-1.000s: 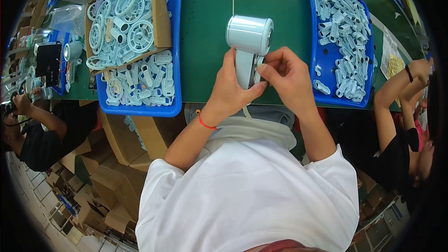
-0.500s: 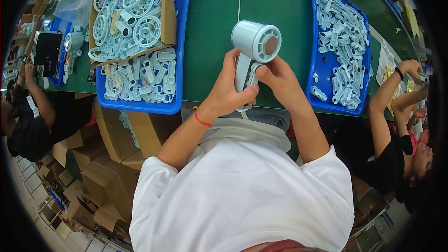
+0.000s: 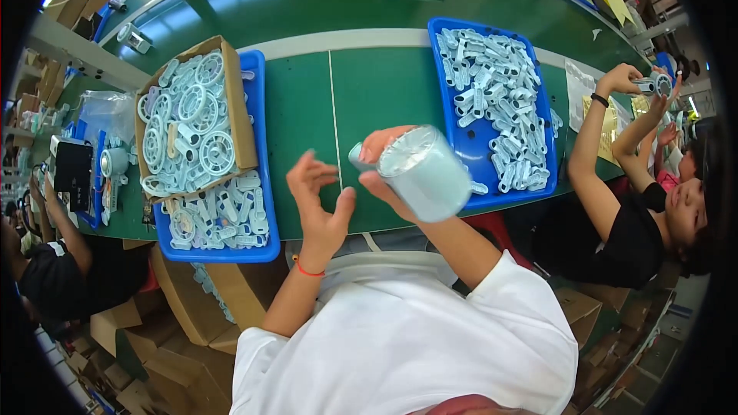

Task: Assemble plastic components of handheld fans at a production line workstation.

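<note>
By the desk's (image 3: 296, 107) near edge, the left hand (image 3: 317, 211) is spread and empty; the right hand (image 3: 380, 144) alone grips a tilted fan (image 3: 430, 184), whose lopsided weight could twist it free.

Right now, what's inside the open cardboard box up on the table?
The cardboard box holds pale blue spoked wheels heaped with smaller pieces. Anything beneath the top layer, and the bottom, is covered.

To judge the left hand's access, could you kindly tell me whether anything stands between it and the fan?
Partly: the right hand, holding the fan, has its fingers between the fan's round head and the left hand. Nothing else visible stands between them.
</note>
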Tool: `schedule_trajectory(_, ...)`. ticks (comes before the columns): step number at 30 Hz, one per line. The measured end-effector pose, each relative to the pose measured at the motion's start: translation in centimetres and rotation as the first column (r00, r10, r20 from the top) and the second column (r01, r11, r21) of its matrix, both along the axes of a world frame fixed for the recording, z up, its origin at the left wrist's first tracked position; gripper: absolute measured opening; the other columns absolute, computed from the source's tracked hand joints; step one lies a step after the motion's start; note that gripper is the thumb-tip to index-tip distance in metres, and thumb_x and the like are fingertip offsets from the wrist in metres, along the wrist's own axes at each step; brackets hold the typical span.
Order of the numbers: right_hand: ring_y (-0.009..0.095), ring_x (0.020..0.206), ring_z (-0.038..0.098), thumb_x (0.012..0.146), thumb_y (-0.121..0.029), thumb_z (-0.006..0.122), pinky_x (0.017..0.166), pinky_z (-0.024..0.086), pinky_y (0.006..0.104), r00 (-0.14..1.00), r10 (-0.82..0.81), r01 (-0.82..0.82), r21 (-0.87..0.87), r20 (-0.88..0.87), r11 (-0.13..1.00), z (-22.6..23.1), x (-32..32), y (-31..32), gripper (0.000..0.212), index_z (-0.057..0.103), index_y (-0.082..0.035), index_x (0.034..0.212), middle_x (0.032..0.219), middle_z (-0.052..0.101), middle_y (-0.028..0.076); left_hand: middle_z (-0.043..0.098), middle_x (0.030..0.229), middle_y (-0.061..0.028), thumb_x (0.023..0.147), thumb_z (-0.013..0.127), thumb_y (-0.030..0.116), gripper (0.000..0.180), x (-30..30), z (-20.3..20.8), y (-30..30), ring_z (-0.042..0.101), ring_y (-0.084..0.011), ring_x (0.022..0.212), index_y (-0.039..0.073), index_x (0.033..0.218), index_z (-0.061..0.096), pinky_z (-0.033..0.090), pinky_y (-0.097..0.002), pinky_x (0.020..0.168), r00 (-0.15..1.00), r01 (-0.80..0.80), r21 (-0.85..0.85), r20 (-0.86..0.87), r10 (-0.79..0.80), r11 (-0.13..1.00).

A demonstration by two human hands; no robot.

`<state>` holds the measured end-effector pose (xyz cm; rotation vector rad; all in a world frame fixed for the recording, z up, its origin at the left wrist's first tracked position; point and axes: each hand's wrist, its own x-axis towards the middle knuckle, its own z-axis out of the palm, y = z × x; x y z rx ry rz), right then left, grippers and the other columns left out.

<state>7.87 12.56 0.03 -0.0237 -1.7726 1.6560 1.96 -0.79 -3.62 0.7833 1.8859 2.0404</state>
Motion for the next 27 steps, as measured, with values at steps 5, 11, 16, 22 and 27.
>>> schedule_trajectory(5, 0.021, 0.080, 0.054, 0.079, -0.010, 0.064, 0.070, 0.043, 0.0314, 0.943, -0.330, 0.248, 0.585, 0.036, 0.772, -1.1, -0.6, 0.4, 0.010, 0.059, -0.008, 0.087, 0.084, 0.058, 0.006, 0.057, 0.077, -0.0041, 0.081, 0.054, -0.002, 0.010, -0.8, -0.1, -0.1, 0.056, -0.0118, 0.067, -0.002, 0.088, 0.060, 0.044, -0.0235, 0.062, 0.992, 0.091, -0.117, 0.095, -0.080, 0.989)
schedule_trajectory(11, 0.026, 0.099, 0.059, 0.086, -0.013, 0.055, 0.091, 0.044, 0.0390, 0.959, -0.246, 0.096, 0.650, 0.143, 0.754, -4.8, 0.8, 0.2, 0.024, 0.058, -0.005, 0.108, 0.105, 0.061, 0.010, 0.053, 0.077, -0.0021, 0.087, 0.050, 0.002, 0.007, -1.1, 4.0, 2.7, 0.048, -0.0077, 0.070, 0.000, 0.089, 0.056, 0.038, -0.0196, 0.062, 0.982, -0.171, 0.202, -0.042, 0.183, 0.964)
schedule_trajectory(16, 0.026, 0.104, 0.053, 0.073, -0.012, 0.068, 0.089, 0.043, 0.0356, 0.900, -0.155, 0.025, 0.306, 0.408, 0.952, -7.6, 3.9, -0.7, 0.040, 0.053, -0.003, 0.109, 0.110, 0.057, 0.012, 0.053, 0.080, -0.0020, 0.086, 0.055, 0.009, 0.013, -7.5, 10.3, 16.3, 0.047, -0.0087, 0.069, 0.001, 0.095, 0.057, 0.039, -0.0208, 0.062, 0.971, 0.044, 0.100, -0.238, -0.019, 0.994)
schedule_trajectory(22, 0.027, 0.085, 0.056, 0.070, -0.008, 0.065, 0.076, 0.042, 0.0361, 0.994, -0.048, 0.037, 0.114, 0.094, 0.993, -4.4, 4.8, -1.3, 0.031, 0.054, -0.005, 0.098, 0.089, 0.058, 0.009, 0.033, 0.132, -0.0190, 0.065, 0.074, 0.036, 0.079, -17.9, 5.2, 34.9, 0.033, -0.0327, 0.123, 0.015, 0.133, 0.039, 0.035, -0.0409, 0.096, 0.551, -0.202, -0.516, -0.762, -0.339, 0.832)
schedule_trajectory(27, 0.026, 0.087, 0.059, 0.067, -0.009, 0.070, 0.076, 0.043, 0.0353, 0.982, -0.168, 0.159, 0.099, 0.084, 0.982, -4.1, 4.9, -1.4, 0.040, 0.052, -0.006, 0.102, 0.090, 0.060, 0.009, 0.035, 0.134, -0.0219, 0.063, 0.074, 0.046, 0.080, -20.8, 3.1, 43.4, 0.048, -0.0362, 0.112, 0.012, 0.129, 0.045, 0.040, -0.0392, 0.092, 0.695, -0.139, -0.692, -0.578, -0.428, 0.709)
